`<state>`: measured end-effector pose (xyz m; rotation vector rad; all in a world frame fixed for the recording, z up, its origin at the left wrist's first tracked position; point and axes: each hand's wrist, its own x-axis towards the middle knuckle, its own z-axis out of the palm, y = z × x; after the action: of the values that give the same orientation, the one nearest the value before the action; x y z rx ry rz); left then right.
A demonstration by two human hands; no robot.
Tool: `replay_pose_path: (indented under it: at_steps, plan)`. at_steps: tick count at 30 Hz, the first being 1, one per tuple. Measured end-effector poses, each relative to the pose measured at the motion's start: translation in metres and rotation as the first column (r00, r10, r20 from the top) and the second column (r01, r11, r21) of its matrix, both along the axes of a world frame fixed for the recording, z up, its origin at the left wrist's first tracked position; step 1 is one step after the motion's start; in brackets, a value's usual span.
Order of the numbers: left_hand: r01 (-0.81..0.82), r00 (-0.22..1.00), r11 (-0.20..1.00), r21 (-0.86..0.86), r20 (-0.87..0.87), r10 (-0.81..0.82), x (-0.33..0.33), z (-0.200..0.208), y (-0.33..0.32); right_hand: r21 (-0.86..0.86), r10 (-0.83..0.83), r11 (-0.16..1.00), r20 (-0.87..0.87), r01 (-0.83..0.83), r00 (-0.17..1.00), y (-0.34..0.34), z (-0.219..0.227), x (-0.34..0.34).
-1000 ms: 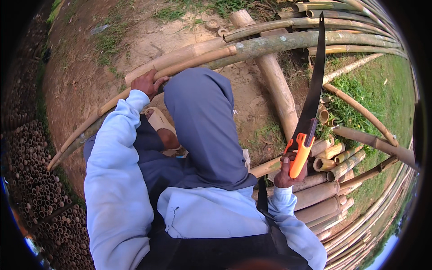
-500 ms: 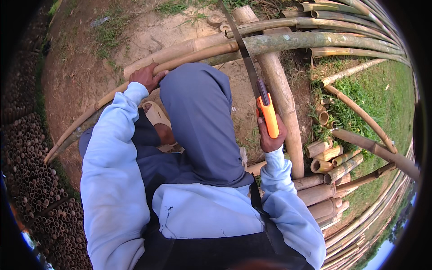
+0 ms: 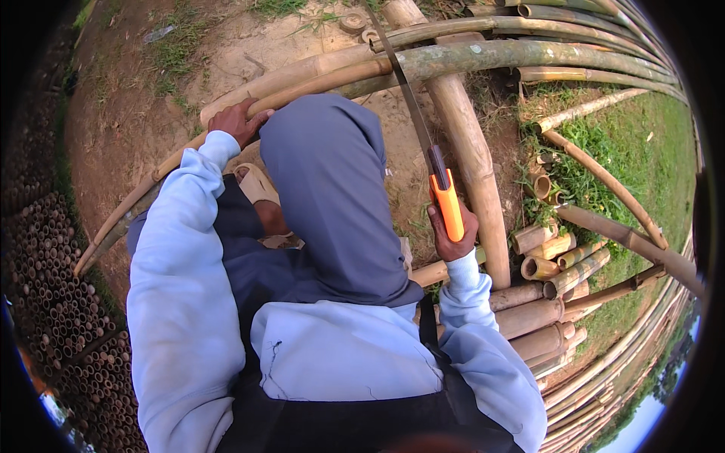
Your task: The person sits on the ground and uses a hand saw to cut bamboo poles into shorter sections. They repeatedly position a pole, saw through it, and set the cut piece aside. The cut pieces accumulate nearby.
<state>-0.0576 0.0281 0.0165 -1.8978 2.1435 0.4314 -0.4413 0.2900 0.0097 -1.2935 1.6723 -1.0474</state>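
My right hand (image 3: 458, 226) is wrapped round the orange handle of a handsaw (image 3: 411, 106). The long blade points away from me and lies across a thin tan bamboo pole (image 3: 325, 83), close to its right end; the blade's tip runs out of the top of the picture. With my left hand (image 3: 238, 123) I grip the same pole further left, fingers over its top, beside my bent knee. A thicker greenish bamboo pole (image 3: 483, 57) runs alongside, and a pale one (image 3: 287, 73) lies just beyond. How deep the teeth sit in the bamboo is hidden.
A stout bamboo post (image 3: 472, 158) lies crosswise under the poles, right of the saw. Short cut pieces (image 3: 566, 275) are piled at my right on grass. Long poles (image 3: 589, 23) stretch to the far right. Stacked bamboo tubes (image 3: 53, 279) fill the left side.
The saw has been drawn a little toward me, its blade still across the pole. My left hand keeps its hold. The whole view has shifted slightly.
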Motion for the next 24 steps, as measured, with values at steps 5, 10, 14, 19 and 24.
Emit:
replay_pose_path:
  at_steps: [5,10,14,19,24]
  plan:
    - [0.005,1.000,0.999,-0.034,0.019,-0.005,-0.002,-0.001,0.005,-0.214,-0.021,0.977,-0.005,0.020,1.000,0.005,0.015,0.001]
    - [0.014,1.000,0.999,-0.046,0.029,-0.012,-0.003,0.000,0.003,-0.061,0.006,0.998,0.134,0.003,0.991,-0.063,-0.018,0.005]
    - [0.037,0.999,0.998,-0.057,-0.018,-0.038,-0.001,-0.001,0.006,-0.087,-0.031,0.996,0.052,0.035,0.998,-0.012,-0.014,-0.005]
    - [0.007,1.000,0.997,-0.071,-0.027,-0.009,-0.002,-0.006,0.011,-0.012,-0.011,1.000,-0.011,0.011,1.000,0.040,0.012,-0.017]
    - [-0.001,0.999,0.992,-0.125,-0.042,-0.004,-0.005,-0.003,0.015,-0.085,0.005,0.996,0.133,0.006,0.991,-0.054,-0.030,-0.005]
